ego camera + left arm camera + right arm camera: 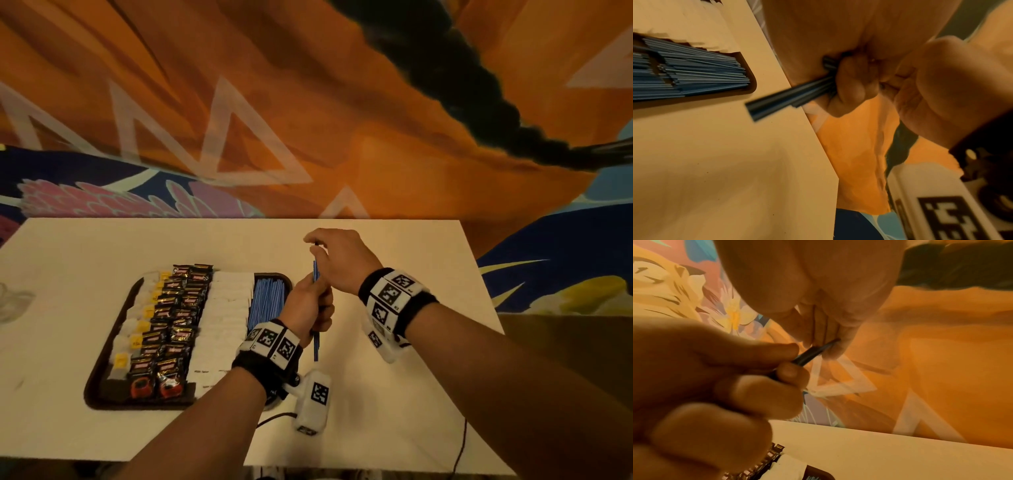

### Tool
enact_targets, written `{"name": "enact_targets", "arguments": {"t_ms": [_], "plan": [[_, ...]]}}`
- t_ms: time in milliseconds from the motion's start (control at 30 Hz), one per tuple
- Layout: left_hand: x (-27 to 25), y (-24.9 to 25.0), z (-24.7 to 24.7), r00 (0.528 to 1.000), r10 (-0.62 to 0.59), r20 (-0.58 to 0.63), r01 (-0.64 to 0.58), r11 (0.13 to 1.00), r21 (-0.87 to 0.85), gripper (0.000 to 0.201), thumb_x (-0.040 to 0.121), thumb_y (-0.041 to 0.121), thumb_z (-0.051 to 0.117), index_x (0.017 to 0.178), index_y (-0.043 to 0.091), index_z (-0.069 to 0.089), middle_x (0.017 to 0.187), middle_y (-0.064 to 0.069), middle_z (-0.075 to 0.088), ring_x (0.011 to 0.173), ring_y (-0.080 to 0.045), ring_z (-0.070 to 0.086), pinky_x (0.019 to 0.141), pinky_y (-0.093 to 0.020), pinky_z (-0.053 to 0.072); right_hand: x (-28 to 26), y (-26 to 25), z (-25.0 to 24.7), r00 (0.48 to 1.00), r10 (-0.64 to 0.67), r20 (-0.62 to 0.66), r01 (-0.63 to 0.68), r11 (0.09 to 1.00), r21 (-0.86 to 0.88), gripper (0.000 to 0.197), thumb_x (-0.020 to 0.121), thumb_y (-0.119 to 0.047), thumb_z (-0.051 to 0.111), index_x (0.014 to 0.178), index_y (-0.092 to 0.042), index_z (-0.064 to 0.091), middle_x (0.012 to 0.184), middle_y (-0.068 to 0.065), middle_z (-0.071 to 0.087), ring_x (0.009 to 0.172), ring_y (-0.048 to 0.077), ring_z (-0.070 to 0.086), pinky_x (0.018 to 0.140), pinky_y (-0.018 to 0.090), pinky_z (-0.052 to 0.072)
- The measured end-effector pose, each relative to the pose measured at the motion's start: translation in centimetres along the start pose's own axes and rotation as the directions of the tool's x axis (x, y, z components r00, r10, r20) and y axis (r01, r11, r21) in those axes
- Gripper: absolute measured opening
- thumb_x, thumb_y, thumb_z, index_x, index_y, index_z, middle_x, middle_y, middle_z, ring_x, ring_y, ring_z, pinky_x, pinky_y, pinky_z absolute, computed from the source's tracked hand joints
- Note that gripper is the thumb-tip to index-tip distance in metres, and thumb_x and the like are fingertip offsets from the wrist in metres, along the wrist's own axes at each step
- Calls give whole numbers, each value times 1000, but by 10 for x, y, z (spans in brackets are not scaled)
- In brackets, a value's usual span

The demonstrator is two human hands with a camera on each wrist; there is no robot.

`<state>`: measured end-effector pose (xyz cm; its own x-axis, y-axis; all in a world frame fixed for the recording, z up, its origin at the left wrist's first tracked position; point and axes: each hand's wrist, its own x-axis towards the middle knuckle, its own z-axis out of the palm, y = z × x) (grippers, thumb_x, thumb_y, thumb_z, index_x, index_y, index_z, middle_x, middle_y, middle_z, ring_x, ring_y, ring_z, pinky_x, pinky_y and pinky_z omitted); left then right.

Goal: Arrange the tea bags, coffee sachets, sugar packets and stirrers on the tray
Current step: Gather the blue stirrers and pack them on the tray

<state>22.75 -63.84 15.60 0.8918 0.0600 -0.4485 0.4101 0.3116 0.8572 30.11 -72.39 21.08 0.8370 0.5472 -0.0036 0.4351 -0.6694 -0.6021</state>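
Note:
A dark tray (99, 380) holds rows of tea bags (137, 329), coffee sachets (174, 322), white sugar packets (224, 315) and blue stirrers (268, 298). Just right of the tray my left hand (308, 305) grips a small bundle of blue stirrers (315, 342) upright above the table. My right hand (325, 250) is over the bundle, and its fingertips pinch the top end. In the left wrist view the bundle (785, 97) sticks out from my curled fingers (851, 84). In the right wrist view its tip (818, 350) meets my right fingertips (830, 352).
The white table (411, 274) stands against a painted orange wall. A clear glass object (10, 301) sits at the left edge. A black cable (460, 452) hangs over the near edge. The tray's stirrer row (694, 73) lies by its rim (753, 84).

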Motion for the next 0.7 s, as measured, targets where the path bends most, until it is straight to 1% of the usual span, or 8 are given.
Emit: {"name": "enact_targets", "arguments": {"t_ms": [133,267,367,433,500,567,633,700], "plan": [[-2,2,-3,1000,13,-11,-13,1000,13,27,99,14,34,72,20,32,50,6,28,42,-9,18,40,-18,15,-5,0,2,1000,-18,1,18,999,43,30,96,-13,44,110,-18,69,118,1,68,108,18,60,95,28,47],[-3,5,-4,1000,19,21,-19,1000,-9,35,104,26,35,70,18,39,52,6,25,42,-8,17,41,-20,13,-11,7,-4,999,-18,-35,26,972,232,31,94,-9,48,115,-21,67,126,-1,63,113,17,59,96,25,46],[4,9,-3,996,77,42,-73,994,-83,29,105,24,31,78,16,39,55,5,29,43,-9,21,42,-21,22,-16,18,-4,966,201,-163,-100,871,480,28,95,-15,51,121,-20,62,130,-2,58,116,12,53,96,19,40],[9,13,-2,988,152,6,-150,978,-143,27,106,22,29,80,16,37,61,3,30,47,-10,26,47,-22,27,-22,26,6,922,379,-75,-279,787,550,27,94,-33,49,111,-19,64,121,4,63,114,20,56,105,36,42],[16,18,-1,971,237,-34,-239,953,-185,25,106,20,27,82,16,36,62,2,31,48,-10,30,52,-23,31,-33,31,18,833,528,167,-491,563,665,41,95,-43,46,108,-8,62,109,21,62,111,35,58,104,51,43],[22,21,2,950,305,-66,-312,928,-203,22,105,18,28,86,16,38,59,3,35,49,-11,34,56,-25,36,-44,32,28,734,527,428,-608,231,759,54,99,-43,46,125,5,52,107,26,59,110,38,59,102,45,47],[26,20,6,934,350,-71,-357,916,-183,19,105,15,30,89,17,40,56,5,38,50,-11,37,57,-24,38,-50,29,28,711,463,529,-612,35,790,57,100,-43,44,126,8,49,108,23,59,95,32,62,96,40,51],[27,15,9,934,350,-66,-356,919,-168,17,104,12,31,90,18,39,56,4,39,51,-11,38,57,-24,39,-48,28,24,713,417,564,-582,-97,808,50,101,-43,41,112,5,55,104,21,62,87,29,63,90,40,52]]}}
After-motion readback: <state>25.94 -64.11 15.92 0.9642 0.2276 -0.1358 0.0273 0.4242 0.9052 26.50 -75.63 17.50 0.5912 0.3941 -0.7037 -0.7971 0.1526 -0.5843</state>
